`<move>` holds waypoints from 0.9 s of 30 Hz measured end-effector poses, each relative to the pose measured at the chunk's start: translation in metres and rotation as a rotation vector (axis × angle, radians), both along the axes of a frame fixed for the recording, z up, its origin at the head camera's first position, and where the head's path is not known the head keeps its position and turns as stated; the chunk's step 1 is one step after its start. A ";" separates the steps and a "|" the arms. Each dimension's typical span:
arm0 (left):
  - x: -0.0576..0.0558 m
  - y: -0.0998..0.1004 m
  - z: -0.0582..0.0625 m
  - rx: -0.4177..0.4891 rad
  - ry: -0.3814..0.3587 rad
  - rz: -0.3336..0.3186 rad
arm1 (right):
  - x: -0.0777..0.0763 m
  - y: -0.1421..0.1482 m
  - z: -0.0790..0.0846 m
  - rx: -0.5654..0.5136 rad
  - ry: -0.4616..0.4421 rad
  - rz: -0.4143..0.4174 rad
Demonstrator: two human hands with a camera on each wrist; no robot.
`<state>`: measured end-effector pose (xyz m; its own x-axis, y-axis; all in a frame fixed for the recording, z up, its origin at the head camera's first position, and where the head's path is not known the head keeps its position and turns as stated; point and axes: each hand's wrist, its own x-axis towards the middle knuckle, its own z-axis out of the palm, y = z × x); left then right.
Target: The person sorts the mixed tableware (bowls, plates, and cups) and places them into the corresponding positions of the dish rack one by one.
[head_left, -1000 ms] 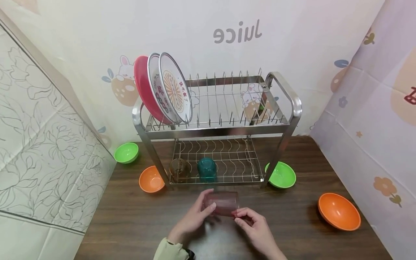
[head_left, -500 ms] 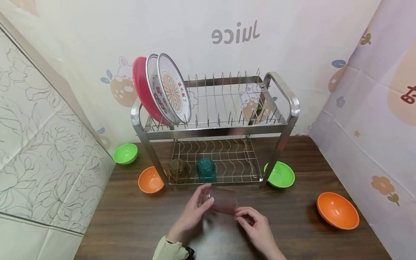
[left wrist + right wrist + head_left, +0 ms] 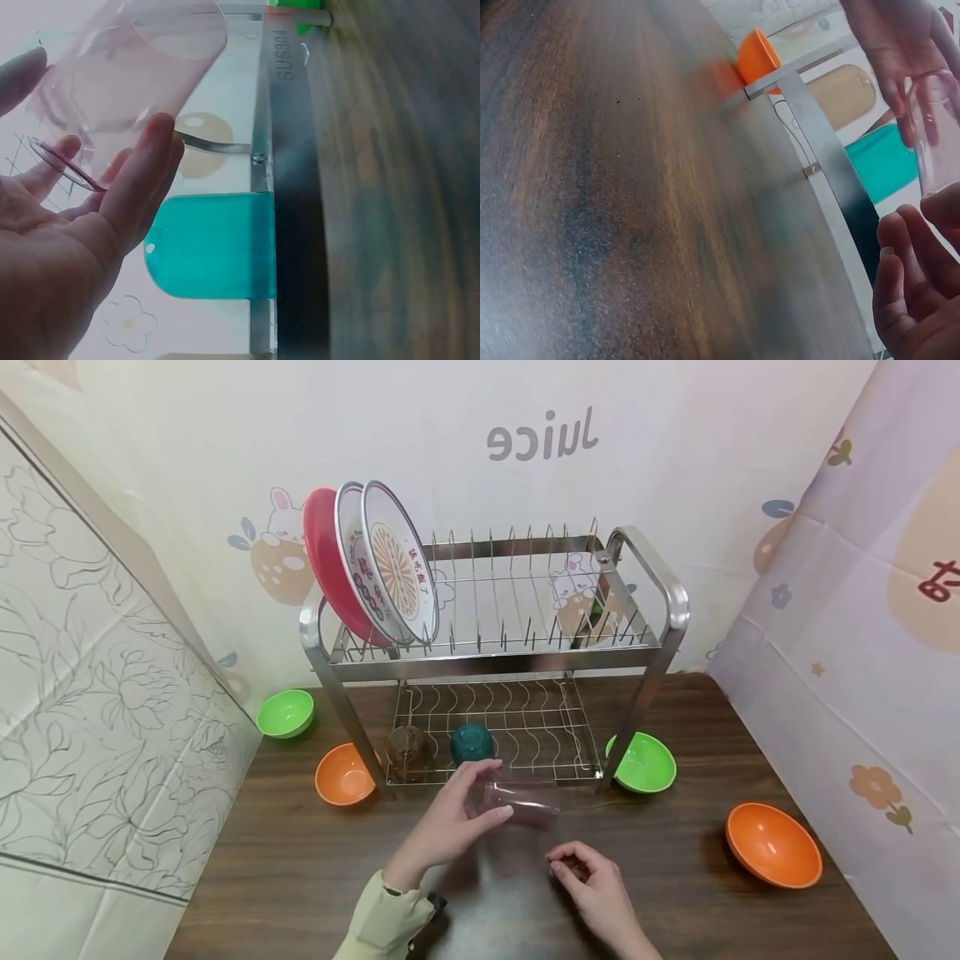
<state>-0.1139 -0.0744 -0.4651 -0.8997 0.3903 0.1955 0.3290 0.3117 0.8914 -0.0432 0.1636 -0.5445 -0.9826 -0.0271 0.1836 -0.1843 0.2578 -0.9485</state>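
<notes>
My left hand holds a clear pink drinking glass lying on its side, thumb on the near side and fingers behind. Seen from the left wrist, the glass tilts between thumb and fingers, in front of the rack. Below and to the right of it, my right hand has loosely curled fingers, apart from the glass in the head view. A teal glass and a brown glass stand upside down on the rack's lower shelf; the left hand's fingers overlap the teal one's front.
The two-tier steel dish rack has a red plate and two patterned plates upright at its upper left. Green bowls and orange bowls lie on the dark wooden table to both sides. Printed cloth walls enclose the table.
The left hand has lifted the pink glass up and slightly right, toward the lower shelf. The right hand's fingers have come off the end of the glass and stayed near the same spot.
</notes>
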 end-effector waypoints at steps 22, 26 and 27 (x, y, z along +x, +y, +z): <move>-0.036 0.038 0.036 -0.264 0.391 0.056 | -0.001 -0.002 -0.001 0.030 -0.049 0.042; -0.042 0.044 0.038 -0.326 0.397 0.081 | 0.000 -0.001 0.000 0.034 -0.052 0.057; -0.044 0.046 0.038 -0.339 0.391 0.084 | 0.000 -0.001 -0.001 0.037 -0.062 0.057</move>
